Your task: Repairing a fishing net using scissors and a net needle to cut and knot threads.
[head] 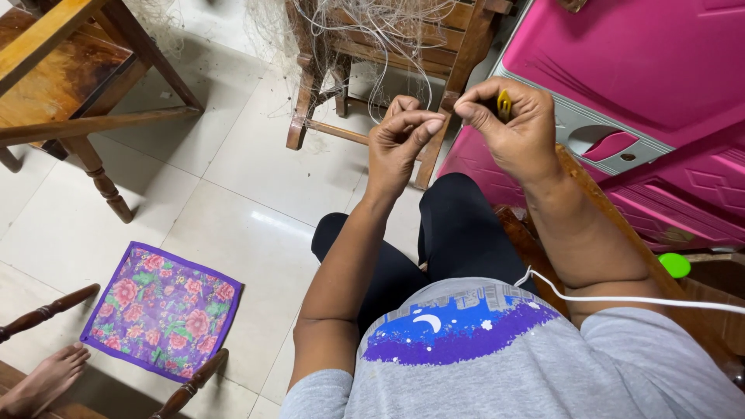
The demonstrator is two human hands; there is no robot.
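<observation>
Hands meet in front of me, raised above my lap. My left hand [400, 136] has its thumb and fingers drawn narrow, pinching thin pale fishing-net line [380, 46], which runs up to the tangled mesh draped over the brown wooden chair [458, 54] ahead. My right hand [516, 128] is closed around a small yellow plastic netting needle [504, 105], its tip showing between the fingers. Beside me on the right stands a pink plastic cabinet [660, 70]; I cannot tell its contents. Left on the tiled floor lies a purple floral square cloth mat [163, 310].
</observation>
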